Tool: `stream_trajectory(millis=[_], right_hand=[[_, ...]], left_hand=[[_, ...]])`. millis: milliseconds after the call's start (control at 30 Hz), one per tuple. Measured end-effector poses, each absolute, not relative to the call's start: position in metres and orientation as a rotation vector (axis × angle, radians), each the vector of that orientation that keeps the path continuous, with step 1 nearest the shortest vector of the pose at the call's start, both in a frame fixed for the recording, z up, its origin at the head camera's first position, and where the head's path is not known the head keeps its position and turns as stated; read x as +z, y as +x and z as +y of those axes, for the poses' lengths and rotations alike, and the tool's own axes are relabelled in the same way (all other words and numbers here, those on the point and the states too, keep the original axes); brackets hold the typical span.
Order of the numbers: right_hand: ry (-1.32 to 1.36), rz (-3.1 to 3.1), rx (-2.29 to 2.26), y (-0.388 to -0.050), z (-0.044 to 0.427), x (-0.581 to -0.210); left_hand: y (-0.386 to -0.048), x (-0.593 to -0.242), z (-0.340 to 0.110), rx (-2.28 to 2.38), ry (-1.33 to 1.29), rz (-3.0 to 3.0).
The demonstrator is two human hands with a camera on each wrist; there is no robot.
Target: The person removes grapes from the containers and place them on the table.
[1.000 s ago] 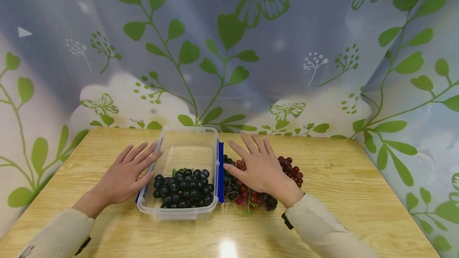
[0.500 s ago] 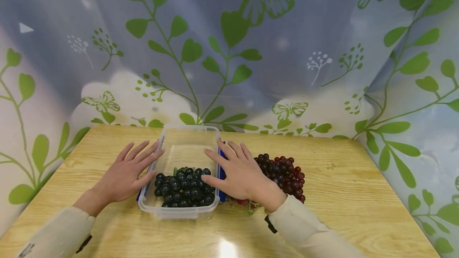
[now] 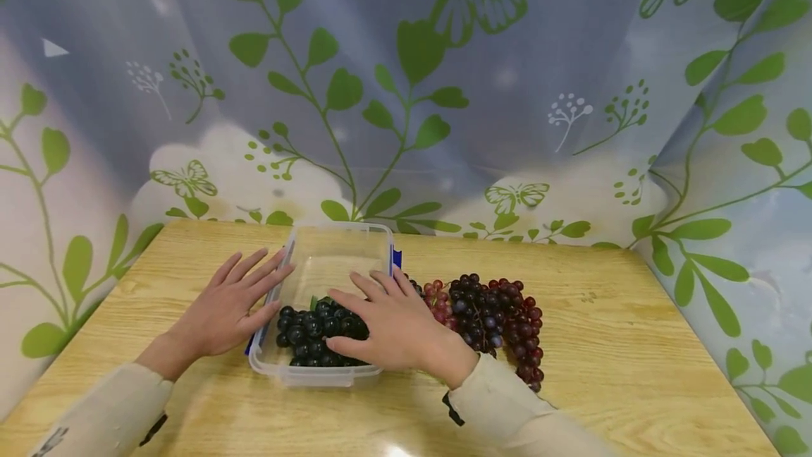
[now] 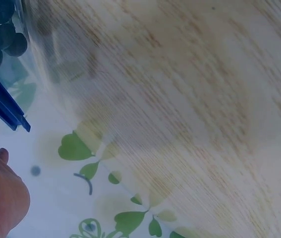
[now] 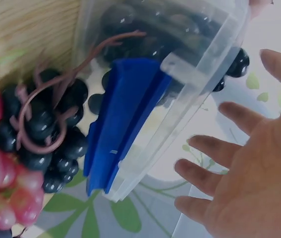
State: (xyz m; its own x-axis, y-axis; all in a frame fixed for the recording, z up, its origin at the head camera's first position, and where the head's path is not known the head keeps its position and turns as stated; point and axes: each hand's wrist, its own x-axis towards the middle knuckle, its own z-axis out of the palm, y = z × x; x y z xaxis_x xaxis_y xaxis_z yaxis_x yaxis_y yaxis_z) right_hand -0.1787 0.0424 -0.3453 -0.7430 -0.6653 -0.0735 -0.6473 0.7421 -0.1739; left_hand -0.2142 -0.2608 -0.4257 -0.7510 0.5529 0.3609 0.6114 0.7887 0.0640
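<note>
A clear plastic food container (image 3: 339, 226) with blue side clips stands on the table, a bunch of black grapes (image 3: 304, 333) in its near half. My left hand (image 3: 231, 302) lies along its left side, fingers straight, tips at the rim. My right hand (image 3: 400, 326) is spread over its right side, hiding part of the rim and grapes. In the right wrist view, the right hand (image 5: 259, 168) appears apart from the blue clip (image 5: 125, 119), holding nothing. The left wrist view shows part of my left hand (image 4: 4, 193) near a blue clip (image 4: 1, 101).
Right of the container lie bunches of pinkish-red grapes (image 3: 438, 296), dark grapes (image 3: 472, 309) and dark red grapes (image 3: 528, 333). A black bunch (image 5: 41, 119) with a curled brown stem sits beside the container. A leaf-patterned cloth (image 3: 507, 90) hangs behind the wooden table (image 3: 622, 344).
My right hand has moved left, from above the loose grape bunches to over the container's right side, uncovering those bunches. The left hand stays at the left rim.
</note>
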Motion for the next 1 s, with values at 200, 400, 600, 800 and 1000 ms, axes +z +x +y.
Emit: stream_trajectory(millis=[200,400,600,800,1000], right_hand=[[-1.065,2.77,-0.177,-0.176,0.034,-0.345],[-1.038,2.808,-0.112,-0.174,0.025,-0.347],[-1.004,2.815,-0.137,-0.173,0.02,-0.352],[-0.964,2.814,-0.157,-0.173,0.015,-0.354],[-0.912,2.77,-0.139,-0.18,0.016,-0.35]], left_hand=[[-0.214,-0.427,-0.259,-0.263,-0.898,-2.641],[-0.213,-0.426,-0.26,-0.262,-0.897,-2.637],[-0.213,-0.427,-0.26,-0.27,-0.891,-2.659],[-0.213,-0.428,-0.261,-0.285,-0.897,-2.654],[-0.214,-0.428,-0.261,-0.28,-0.898,-2.651]])
